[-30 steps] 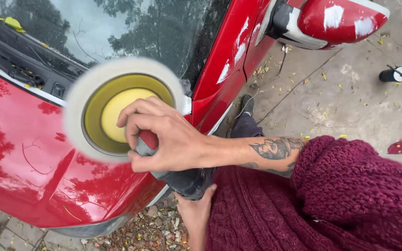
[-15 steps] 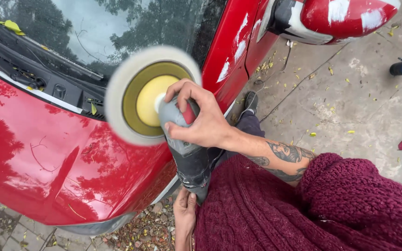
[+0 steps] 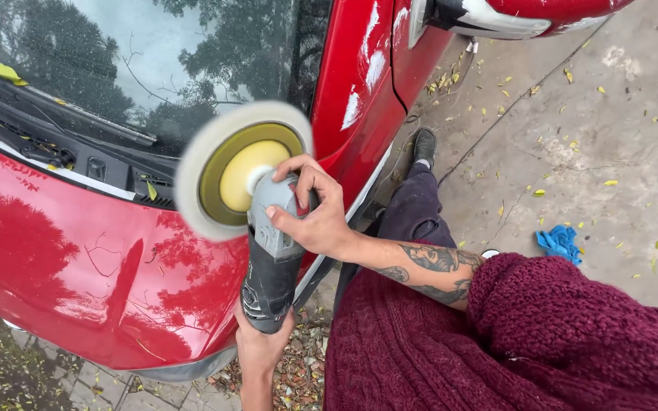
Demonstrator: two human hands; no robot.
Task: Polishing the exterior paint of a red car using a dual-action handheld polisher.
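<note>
The person holds a grey power polisher (image 3: 272,251) in both hands, over the red car (image 3: 78,266), just in front of the windscreen (image 3: 154,61). The right hand (image 3: 310,213) is closed over the head of the tool, fingers curled around its top, the forearm reaching in from a dark red knitted sleeve (image 3: 572,327). The left hand (image 3: 262,346) grips the rear end of the body from below — only its upper part shows past the tool. The round white pad (image 3: 192,171), with its yellow backing disc (image 3: 245,175), faces up toward the camera and looks blurred at the rim; whether it touches the paint cannot be told. Below, a dark trouser leg and black shoe (image 3: 424,144) stand close beside the car on the concrete ground (image 3: 587,137), strewn with small yellow leaves. A crumpled blue cloth (image 3: 559,242) lies on the concrete, well apart from the tool.
</note>
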